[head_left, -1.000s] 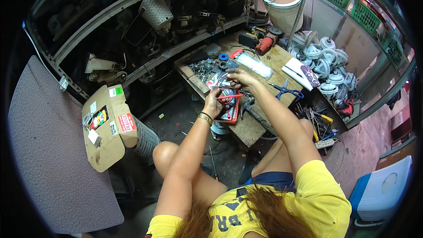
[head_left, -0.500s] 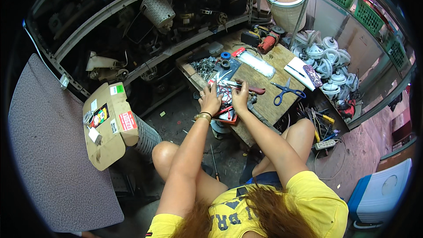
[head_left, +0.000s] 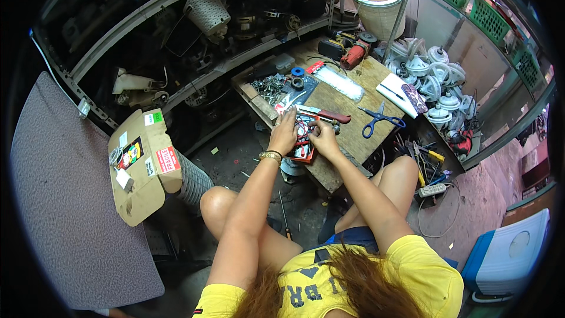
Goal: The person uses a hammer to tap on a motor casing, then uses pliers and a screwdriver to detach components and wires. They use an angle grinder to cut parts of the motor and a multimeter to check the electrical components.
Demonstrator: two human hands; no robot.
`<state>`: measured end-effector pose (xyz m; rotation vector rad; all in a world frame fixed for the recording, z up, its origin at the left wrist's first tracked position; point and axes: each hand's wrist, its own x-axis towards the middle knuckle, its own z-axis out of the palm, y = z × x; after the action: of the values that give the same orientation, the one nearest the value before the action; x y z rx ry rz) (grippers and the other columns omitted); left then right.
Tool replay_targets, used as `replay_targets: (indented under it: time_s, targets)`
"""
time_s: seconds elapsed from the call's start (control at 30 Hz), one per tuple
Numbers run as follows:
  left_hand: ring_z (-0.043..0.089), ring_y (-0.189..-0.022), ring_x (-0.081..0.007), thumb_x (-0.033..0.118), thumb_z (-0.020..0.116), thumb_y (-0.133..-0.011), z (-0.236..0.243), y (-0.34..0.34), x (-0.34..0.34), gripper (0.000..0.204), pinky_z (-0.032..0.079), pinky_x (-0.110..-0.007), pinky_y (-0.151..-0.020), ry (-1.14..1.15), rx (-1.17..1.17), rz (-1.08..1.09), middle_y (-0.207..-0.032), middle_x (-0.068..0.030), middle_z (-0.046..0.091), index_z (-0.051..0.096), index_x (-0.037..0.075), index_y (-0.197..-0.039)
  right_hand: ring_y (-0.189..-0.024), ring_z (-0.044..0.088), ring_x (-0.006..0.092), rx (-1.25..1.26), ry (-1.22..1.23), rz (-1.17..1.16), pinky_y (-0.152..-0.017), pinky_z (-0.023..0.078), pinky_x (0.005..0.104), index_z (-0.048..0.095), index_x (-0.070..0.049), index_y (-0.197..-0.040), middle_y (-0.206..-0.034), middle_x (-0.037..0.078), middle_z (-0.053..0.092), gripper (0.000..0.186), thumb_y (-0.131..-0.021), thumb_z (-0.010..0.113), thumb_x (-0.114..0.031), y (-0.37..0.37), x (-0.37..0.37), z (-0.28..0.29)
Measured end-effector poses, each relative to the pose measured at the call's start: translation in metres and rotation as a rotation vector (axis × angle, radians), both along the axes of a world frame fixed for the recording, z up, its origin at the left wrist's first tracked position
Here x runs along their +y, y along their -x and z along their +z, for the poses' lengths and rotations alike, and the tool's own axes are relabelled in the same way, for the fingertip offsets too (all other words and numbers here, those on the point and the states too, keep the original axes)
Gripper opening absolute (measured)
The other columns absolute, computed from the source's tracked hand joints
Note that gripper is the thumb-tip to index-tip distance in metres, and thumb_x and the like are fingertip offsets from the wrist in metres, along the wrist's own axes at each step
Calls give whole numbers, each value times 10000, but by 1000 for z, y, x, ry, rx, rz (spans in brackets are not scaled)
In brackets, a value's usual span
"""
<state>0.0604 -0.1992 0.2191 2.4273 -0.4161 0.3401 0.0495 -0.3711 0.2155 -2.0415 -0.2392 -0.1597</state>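
Observation:
A small red-orange box (head_left: 302,156) with red and dark wires (head_left: 303,132) in it sits at the near edge of the wooden table (head_left: 359,135). My left hand (head_left: 283,133) rests against its left side, fingers stretched forward, a bracelet at the wrist. Over the right side of the box, my right hand (head_left: 323,140) has its fingers curled together at the wires; whatever is between the fingertips is hidden. Just beyond both hands, a tool with a dark red handle (head_left: 335,116) lies across the far part of the box.
Blue-handled scissors (head_left: 381,120), a clear plastic packet (head_left: 338,82), a red grinder (head_left: 356,53), tape rolls (head_left: 298,78) and a pile of screws (head_left: 269,89) lie on the table. White plastic parts (head_left: 438,82) are heaped at right. A cardboard box (head_left: 141,168) stands at left.
My right hand has drawn slightly nearer and its fingers have curled in over the wires. My left hand stays at the box's left side. The whole view has shifted slightly.

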Motion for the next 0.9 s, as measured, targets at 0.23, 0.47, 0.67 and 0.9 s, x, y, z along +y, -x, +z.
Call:
replay_targets:
  time_s: [0.23,0.47,0.67,0.9]
  targets:
    - [124,-1444,-413,397,547,-896,19,8,0,747,121,-565,-1140,-85,292,-113,-1545,-130,283,216,146,-1517,-661,636,186,127,-24,-111,-604,490,377,534,-12,-1129,-658,71,578,421,-737,684,-53,12,-2,1]
    - [183,-1412,-437,426,674,-795,25,15,-4,844,251,-628,-1069,-131,158,16,-1538,-171,251,284,117,-1476,-629,572,216,51,103,-206,-602,454,364,517,-80,-1146,-667,71,538,477,-722,724,-143,26,3,0]
    - [574,-1096,-347,390,707,-750,83,34,4,495,477,-470,-892,-343,429,78,-1210,-198,579,626,42,-1093,-612,522,176,56,18,-142,-597,442,346,539,-76,-1126,-663,47,506,440,-737,731,-150,20,-9,-12]
    - [675,-866,-322,283,777,-693,67,52,9,317,530,-411,-801,-373,465,-34,-898,-186,697,733,58,-913,-749,653,271,36,135,-77,-686,499,388,597,-85,-1170,-804,118,652,468,-758,708,-276,-12,-17,-13]
